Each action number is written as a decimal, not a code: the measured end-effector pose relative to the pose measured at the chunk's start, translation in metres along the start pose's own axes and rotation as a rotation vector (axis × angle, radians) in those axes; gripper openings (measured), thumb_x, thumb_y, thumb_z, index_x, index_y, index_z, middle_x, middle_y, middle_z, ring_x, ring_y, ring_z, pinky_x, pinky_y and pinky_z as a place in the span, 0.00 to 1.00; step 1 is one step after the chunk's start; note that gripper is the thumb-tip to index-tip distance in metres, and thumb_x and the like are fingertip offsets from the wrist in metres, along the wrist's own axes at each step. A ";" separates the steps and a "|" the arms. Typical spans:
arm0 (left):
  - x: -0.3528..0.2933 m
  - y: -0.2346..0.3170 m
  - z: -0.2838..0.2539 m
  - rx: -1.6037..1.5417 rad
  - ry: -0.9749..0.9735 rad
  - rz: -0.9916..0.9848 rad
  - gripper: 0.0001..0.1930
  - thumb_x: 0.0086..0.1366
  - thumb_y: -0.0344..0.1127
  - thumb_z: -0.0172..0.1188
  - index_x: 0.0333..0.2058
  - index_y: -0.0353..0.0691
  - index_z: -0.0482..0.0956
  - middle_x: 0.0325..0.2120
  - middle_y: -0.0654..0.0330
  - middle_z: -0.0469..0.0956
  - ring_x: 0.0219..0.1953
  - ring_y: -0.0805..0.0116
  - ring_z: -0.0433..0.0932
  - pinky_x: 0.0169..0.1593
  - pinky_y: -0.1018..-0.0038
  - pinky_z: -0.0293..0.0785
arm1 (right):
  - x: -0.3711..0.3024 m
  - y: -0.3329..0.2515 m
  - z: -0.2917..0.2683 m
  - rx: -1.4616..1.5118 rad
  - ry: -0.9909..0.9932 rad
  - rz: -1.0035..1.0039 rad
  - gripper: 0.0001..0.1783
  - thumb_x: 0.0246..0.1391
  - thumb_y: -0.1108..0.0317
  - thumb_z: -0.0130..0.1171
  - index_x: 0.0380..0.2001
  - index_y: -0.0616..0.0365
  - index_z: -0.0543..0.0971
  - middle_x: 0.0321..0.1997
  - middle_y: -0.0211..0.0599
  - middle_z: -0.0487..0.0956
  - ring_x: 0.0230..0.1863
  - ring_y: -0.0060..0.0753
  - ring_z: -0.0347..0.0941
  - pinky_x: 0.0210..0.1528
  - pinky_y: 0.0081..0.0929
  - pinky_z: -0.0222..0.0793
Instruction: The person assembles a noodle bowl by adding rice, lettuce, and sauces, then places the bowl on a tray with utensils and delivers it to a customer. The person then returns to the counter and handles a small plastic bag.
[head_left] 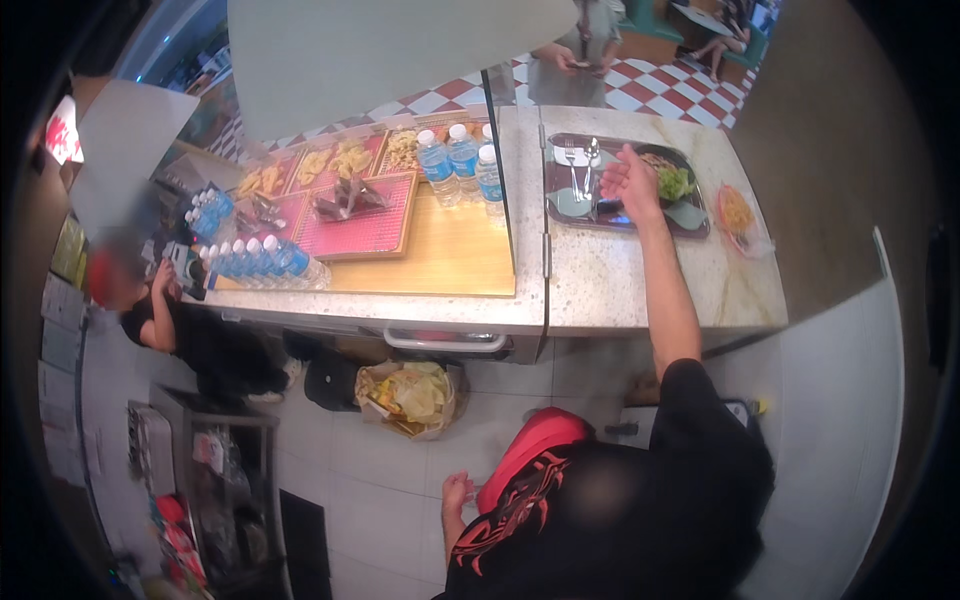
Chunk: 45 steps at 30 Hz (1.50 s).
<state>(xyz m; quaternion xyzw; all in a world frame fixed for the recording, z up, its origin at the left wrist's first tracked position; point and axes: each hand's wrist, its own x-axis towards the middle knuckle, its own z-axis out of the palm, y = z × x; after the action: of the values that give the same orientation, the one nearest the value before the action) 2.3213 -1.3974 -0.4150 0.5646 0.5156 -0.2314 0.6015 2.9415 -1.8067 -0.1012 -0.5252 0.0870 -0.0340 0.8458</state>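
Observation:
My right hand (630, 187) reaches out over a dark brown tray (625, 227) on the counter. Its fingers are stretched and apart, with nothing in them. Just left of the hand, a fork (570, 165) and a spoon (593, 158) lie on the tray. Under and to the right of the hand is a dark bowl (686, 162) of food with green lettuce (676, 182), partly hidden by my wrist. A grey-green dish (572, 203) sits at the tray's near left corner. Low at my side hangs my left hand (457, 490), fingers curled in, apparently holding nothing.
Yellow fried food (737, 212) in a paper-lined holder stands right of the tray. Water bottles (462, 158) and a pink-lined tray (350, 235) occupy the left counter. Below is an open paper bag (412, 398). A co-worker (170, 320) stands left; a person (585, 60) faces the counter.

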 end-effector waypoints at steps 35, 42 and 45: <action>-0.033 -0.263 -0.256 -0.735 0.269 -0.235 0.15 0.73 0.44 0.57 0.45 0.36 0.78 0.32 0.51 0.81 0.35 0.50 0.83 0.35 0.55 0.82 | -0.321 0.146 0.147 0.236 0.006 -0.117 0.16 0.70 0.63 0.62 0.56 0.58 0.76 0.41 0.38 0.83 0.30 0.26 0.78 0.25 0.21 0.75; -0.018 -0.260 -0.467 -0.785 0.507 -0.120 0.20 0.74 0.49 0.57 0.52 0.39 0.73 0.40 0.53 0.80 0.39 0.57 0.82 0.42 0.56 0.82 | -0.453 0.303 0.340 -0.050 -0.424 0.298 0.15 0.70 0.62 0.62 0.55 0.56 0.76 0.41 0.37 0.84 0.20 0.22 0.73 0.19 0.19 0.70; -0.021 -0.238 -0.503 -0.849 0.564 -0.059 0.19 0.74 0.49 0.58 0.52 0.40 0.74 0.39 0.56 0.80 0.38 0.61 0.81 0.41 0.59 0.81 | -0.484 0.374 0.445 -0.209 -0.619 0.443 0.16 0.68 0.64 0.65 0.52 0.60 0.76 0.38 0.34 0.83 0.22 0.23 0.77 0.21 0.20 0.73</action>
<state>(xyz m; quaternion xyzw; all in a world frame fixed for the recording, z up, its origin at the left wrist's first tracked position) 1.9284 -1.0026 -0.4158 0.2963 0.7221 0.1429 0.6086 2.5347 -1.1747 -0.1890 -0.5624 -0.0581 0.3182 0.7610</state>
